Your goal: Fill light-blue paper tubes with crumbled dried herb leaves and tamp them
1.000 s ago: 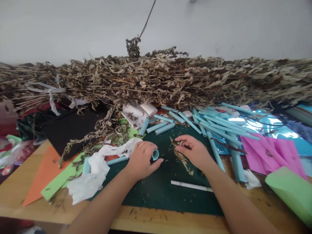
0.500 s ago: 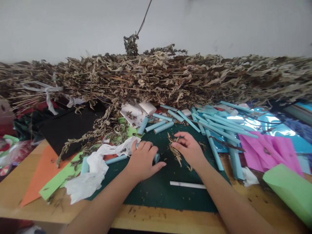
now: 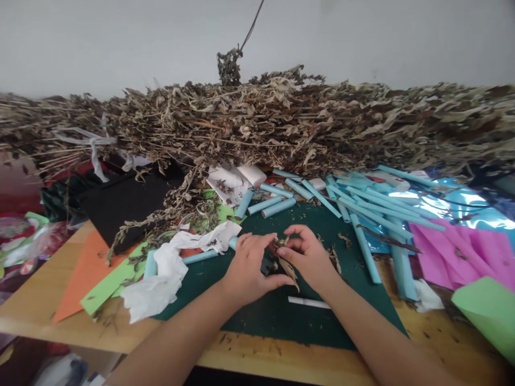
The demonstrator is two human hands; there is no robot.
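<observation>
Over the dark green mat (image 3: 281, 324), my right hand (image 3: 308, 257) pinches a few dry leaves (image 3: 288, 271) between thumb and fingers. My left hand (image 3: 251, 265) is beside it, thumb and fingers spread apart around the near side of the leaves; whether it touches them is unclear. A blue paper tube (image 3: 232, 243) shows partly behind the left fingers. On the mat below the hands lies a thin white stick (image 3: 309, 302). Leaf crumbs (image 3: 333, 258) are scattered right of the right hand.
A long heap of dried plants (image 3: 257, 123) runs along the wall. Several blue paper tubes (image 3: 366, 249) lie behind and to the right. Crumpled white tissue (image 3: 169, 268) is at the left, near black, orange and green sheets. Pink paper (image 3: 462, 252) lies at the right.
My left hand has let go of the blue tube and opened towards the right hand. The two hands are closer together, with the leaves between them. The whole view has shifted slightly.
</observation>
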